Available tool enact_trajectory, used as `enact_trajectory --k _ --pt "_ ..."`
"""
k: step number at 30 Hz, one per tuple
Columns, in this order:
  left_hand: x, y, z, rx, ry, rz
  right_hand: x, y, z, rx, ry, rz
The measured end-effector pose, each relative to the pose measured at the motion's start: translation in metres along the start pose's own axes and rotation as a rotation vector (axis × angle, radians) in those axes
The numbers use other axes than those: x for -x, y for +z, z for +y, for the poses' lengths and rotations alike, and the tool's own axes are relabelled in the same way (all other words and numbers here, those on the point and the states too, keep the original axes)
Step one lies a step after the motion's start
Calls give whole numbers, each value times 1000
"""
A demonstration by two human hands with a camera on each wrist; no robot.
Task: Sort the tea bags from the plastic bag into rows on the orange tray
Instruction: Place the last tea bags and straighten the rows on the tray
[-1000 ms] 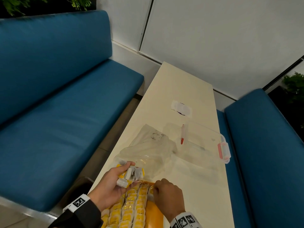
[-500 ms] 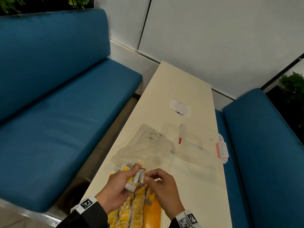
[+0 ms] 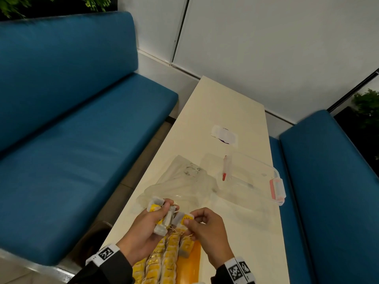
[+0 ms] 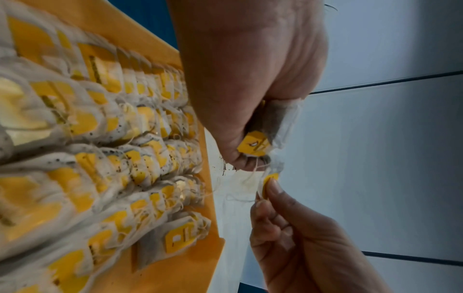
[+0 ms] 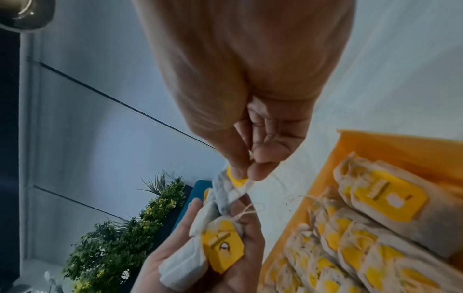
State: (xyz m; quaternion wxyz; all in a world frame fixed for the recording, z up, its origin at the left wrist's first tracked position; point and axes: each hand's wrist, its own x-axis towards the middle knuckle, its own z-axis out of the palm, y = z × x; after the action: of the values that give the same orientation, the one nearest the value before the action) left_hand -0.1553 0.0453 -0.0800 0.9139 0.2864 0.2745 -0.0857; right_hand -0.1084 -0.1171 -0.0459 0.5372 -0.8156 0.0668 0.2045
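Note:
My left hand (image 3: 151, 222) grips a bunch of white tea bags (image 3: 164, 217) with yellow tags above the near end of the orange tray (image 3: 192, 261). My right hand (image 3: 202, 224) pinches one tea bag (image 3: 184, 218) by its yellow tag, right beside the bunch. The left wrist view shows that pinched tag (image 4: 269, 178) and the bunch (image 4: 278, 126); the right wrist view shows the pinch (image 5: 238, 180) and the bunch (image 5: 213, 239). Rows of tea bags (image 3: 164, 263) fill the tray's left part (image 4: 105, 158). The clear plastic bag (image 3: 184, 181) lies flat just beyond my hands.
A clear lidded box (image 3: 252, 181) with pink clips stands right of the plastic bag on the cream table (image 3: 235, 232). A white sticker (image 3: 224, 134) lies farther back. Blue benches (image 3: 82, 140) flank the table on both sides.
My right hand rose from the tray to the bunch in my left hand and took hold of one tea bag by its tag. Both hands have lifted slightly.

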Motion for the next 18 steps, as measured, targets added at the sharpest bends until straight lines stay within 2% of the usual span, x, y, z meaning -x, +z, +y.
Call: enact_trajectory --k 6,8,12,18 --pt "-6 -10 7 17 38 15 -1 -17 -16 110 -112 -40" --pt "-8 -13 8 18 47 18 1 -21 -21 233 -173 -30" --pt "-10 -16 9 10 46 27 4 -28 -23 640 -331 -67" --pt "-12 -18 6 4 39 59 9 -33 -14 920 -385 -155"
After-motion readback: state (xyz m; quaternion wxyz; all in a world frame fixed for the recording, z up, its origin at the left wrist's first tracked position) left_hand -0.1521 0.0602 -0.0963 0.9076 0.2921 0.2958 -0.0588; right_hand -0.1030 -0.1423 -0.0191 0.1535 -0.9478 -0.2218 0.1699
